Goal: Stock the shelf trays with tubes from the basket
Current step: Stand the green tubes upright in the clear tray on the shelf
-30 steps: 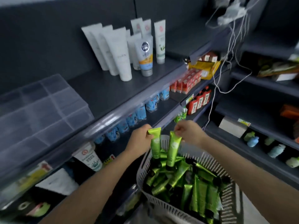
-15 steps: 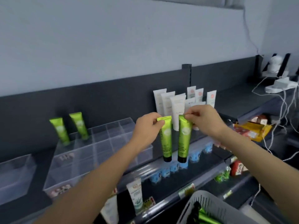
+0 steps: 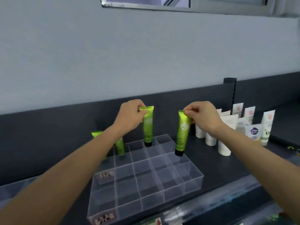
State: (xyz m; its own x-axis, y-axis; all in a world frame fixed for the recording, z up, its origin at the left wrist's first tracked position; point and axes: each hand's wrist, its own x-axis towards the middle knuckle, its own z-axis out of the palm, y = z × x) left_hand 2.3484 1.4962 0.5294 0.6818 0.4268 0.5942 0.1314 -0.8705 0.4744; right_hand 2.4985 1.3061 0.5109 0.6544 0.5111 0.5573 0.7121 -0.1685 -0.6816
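Left hand (image 3: 131,116) and right hand (image 3: 205,118) have parted, tubes (image 3: 148,127) now above tray (image 3: 141,207).

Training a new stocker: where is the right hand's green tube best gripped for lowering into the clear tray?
Pinch the green tube by its flat crimped top, from above, as the right hand does; hanging cap-down, its lower end should enter a tray cell freely.

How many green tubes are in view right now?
4 green tubes: one pinched by the left hand over the clear tray, one pinched by the right hand, two standing at the tray's back left, partly hidden by the left forearm.
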